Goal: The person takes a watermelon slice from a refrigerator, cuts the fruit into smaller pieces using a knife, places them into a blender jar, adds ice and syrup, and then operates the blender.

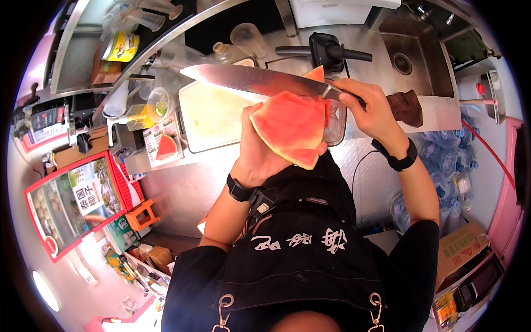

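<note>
My left hand (pixel 259 151) cradles a large wedge of watermelon (pixel 290 122), red flesh facing up and the thin green rind along its lower edge. In my right hand (pixel 367 106) is the handle of a large chef's knife (pixel 257 79). Its blade points left and lies across the top of the wedge; I cannot tell how far it cuts in. Another bit of watermelon (pixel 317 74) shows beyond the blade. Partly hidden under the wedge is a clear plastic container (pixel 338 124). To the left, a white cutting board (pixel 211 118) lies on the counter.
Beyond the knife stands a black appliance with a handle (pixel 327 52). A steel sink (pixel 419 79) is at the right, a dark brown cloth (pixel 405 108) before it. At left are a pump bottle (pixel 137 117), a cup with lime (pixel 161 106) and a printed card (pixel 164 143).
</note>
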A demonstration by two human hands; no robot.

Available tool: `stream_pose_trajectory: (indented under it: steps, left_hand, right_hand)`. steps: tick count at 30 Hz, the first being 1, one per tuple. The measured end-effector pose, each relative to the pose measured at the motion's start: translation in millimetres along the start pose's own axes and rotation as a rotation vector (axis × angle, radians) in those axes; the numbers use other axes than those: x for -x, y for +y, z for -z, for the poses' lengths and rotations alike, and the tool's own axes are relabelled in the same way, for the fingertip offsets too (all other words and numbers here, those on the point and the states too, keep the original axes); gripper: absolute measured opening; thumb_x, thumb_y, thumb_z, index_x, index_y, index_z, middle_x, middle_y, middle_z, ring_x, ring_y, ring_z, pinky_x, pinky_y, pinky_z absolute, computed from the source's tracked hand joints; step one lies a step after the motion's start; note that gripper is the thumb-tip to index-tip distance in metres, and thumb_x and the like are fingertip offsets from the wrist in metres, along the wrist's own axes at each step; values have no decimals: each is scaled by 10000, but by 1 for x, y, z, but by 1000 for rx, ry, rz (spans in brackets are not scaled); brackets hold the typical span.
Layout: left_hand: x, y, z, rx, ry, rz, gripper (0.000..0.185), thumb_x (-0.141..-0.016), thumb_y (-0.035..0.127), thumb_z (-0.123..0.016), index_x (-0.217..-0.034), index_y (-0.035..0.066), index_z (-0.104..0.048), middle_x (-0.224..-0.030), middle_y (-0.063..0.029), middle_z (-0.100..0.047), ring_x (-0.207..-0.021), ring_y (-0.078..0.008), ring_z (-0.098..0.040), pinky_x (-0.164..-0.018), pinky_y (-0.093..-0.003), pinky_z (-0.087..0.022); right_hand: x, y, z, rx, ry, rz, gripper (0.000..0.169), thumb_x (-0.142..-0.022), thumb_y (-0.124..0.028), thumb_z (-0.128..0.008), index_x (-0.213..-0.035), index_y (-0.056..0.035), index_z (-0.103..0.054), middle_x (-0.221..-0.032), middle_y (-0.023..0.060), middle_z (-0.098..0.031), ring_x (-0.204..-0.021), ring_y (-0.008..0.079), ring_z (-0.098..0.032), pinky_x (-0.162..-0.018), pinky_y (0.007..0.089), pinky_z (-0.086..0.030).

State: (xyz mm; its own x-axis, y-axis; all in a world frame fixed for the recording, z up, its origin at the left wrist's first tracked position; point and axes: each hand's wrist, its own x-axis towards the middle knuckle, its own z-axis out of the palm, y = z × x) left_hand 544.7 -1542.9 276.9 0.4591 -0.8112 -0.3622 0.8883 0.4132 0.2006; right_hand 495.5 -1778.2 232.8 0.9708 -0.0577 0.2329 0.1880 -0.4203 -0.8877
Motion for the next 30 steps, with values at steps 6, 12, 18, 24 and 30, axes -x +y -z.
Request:
stream_pose_trajectory:
  steps: [6, 12, 18, 24, 30]
  left_hand:
    - [0, 1, 1, 5, 36, 13, 667, -947, 548, -331, -1386, 63, -466, -1366, -173, -542, -1111, -416, -592, -837, -564, -508]
    - [3, 1, -7, -44, 68, 35, 740, -940, 595, -277, -1400, 39, -444, -1323, -196, -567, -1036, -452, -625, -859, -546, -523]
    - [4, 0, 1, -91, 78, 40, 728, -944, 594, -305, -1404, 49, -450, -1365, -188, -542, -1118, -430, -593, -888, -563, -500]
    - [6, 2, -5, -96, 115, 1, 751, -937, 604, -273, -1400, 39, -450, -1312, -198, -572, -1042, -434, -627, -856, -533, -522]
    - [8, 6, -7, -139, 39, 16, 669, -953, 566, -342, -1394, 79, -468, -1386, -151, -528, -1131, -381, -574, -873, -580, -479]
  right_hand:
    - [-1, 4, -4, 12, 19, 45, 206, -908, -114, -629, -1081, -7, -664, -801, 171, -648, -649, 303, -608, -625, 345, -486]
    - [-1, 3, 4, -90, -44, 3, 203, -901, -112, -641, -1072, -5, -663, -812, 161, -664, -658, 288, -632, -624, 351, -488]
    - [-2, -2, 12, 223, -6, 223, 203, -897, -101, -645, -1072, -2, -675, -883, 149, -692, -686, 274, -659, -620, 333, -503]
    - [5, -4, 17, 82, 43, 159, 204, -904, -73, -630, -1074, 35, -664, -874, 152, -682, -629, 234, -625, -584, 301, -489]
    - [15, -3, 20, -38, 2, -63, 208, -923, -108, -623, -1097, -1, -659, -839, 131, -656, -626, 216, -558, -589, 294, -448]
